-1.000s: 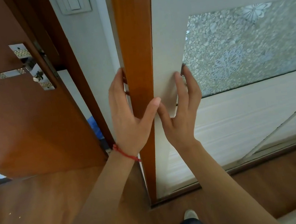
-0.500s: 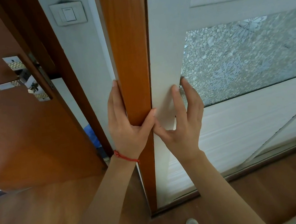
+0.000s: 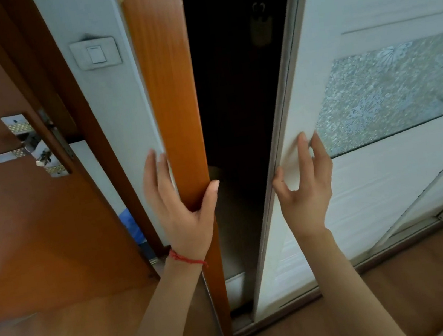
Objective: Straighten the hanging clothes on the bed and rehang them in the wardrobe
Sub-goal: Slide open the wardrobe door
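The wardrobe stands in front of me with its white sliding door [image 3: 365, 175] partly slid to the right. A dark gap [image 3: 234, 108] shows the inside, where a hanger hook is faintly visible high up. My left hand [image 3: 179, 203] wraps around the orange wooden side panel [image 3: 171, 89], thumb on the inner edge. My right hand [image 3: 303, 184] presses flat on the white door near its left edge, fingers spread. No clothes or bed are in view.
A brown room door [image 3: 34, 210] with a metal handle [image 3: 11, 154] stands open at the left. A light switch [image 3: 95, 54] sits on the wall strip. A frosted glass pane [image 3: 392, 90] is set in the sliding door. Wooden floor lies below.
The white sliding door has moved to the right, opening a dark gap. My right hand moved right with it; my left hand stays on the orange panel.
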A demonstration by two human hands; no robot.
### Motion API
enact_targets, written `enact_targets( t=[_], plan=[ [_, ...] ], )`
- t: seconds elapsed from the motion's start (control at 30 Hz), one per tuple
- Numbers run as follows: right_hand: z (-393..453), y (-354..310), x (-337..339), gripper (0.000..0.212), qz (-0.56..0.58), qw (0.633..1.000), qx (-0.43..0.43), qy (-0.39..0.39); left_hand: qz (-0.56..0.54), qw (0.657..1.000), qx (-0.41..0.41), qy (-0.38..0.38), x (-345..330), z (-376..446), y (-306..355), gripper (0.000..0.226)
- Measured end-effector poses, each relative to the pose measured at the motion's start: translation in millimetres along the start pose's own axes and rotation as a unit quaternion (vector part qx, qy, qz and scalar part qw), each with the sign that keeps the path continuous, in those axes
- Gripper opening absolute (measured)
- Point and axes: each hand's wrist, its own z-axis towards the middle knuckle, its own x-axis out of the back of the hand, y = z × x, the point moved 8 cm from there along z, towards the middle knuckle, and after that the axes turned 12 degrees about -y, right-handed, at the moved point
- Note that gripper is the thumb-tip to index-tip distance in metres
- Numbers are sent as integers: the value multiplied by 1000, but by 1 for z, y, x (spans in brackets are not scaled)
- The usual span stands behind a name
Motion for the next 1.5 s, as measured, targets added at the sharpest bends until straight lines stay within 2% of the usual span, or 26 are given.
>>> enact_targets(
  t=[0.07,0.13,0.2,0.23,0.3,0.37,0.47,0.6,0.7,0.87,1.07,1.13,1.23,1.33,1.5],
  plan=[
    [1,18,7,51,-1,999,-37,-4,57,992,-87,72,4,-8,26,60],
    [4,34,14,51,-4,998,-61,-1,75,975,-188,94,-4,-20,59,59],
    [8,48,21,52,-7,997,-81,5,40,966,-252,45,-27,-25,90,47],
    [10,55,23,54,-11,996,-90,5,3,966,-257,-2,-44,-22,102,42],
    [13,69,27,59,-15,995,-103,-1,-71,967,-218,-112,-87,-5,118,43],
    [16,82,29,62,-15,995,-100,-14,-114,960,-140,-214,-137,15,124,47],
    [21,101,32,63,-16,997,-75,-26,-164,936,-45,-308,-206,34,128,57],
    [30,132,39,66,-15,998,-54,-25,-210,937,9,-279,-258,41,131,57],
    [38,158,47,65,-10,999,-44,-17,-234,936,11,-263,-286,40,139,55],
    [53,198,63,57,-27,999,-19,-5,-251,926,8,-282,-333,41,159,54],
    [71,256,85,60,-23,998,-63,-18,-252,923,-4,-290,-385,43,189,52],
    [77,273,92,57,-21,997,-74,-14,-229,936,-7,-267,-397,45,198,47],
    [83,297,101,66,-11,996,-82,-10,-209,948,-9,-241,-416,47,210,43],
    [89,316,109,65,-13,996,-86,-4,-204,946,3,-251,-437,48,220,46],
    [95,349,117,70,-6,993,-115,-2,-199,942,19,-269,-467,51,233,35]
  ],
)
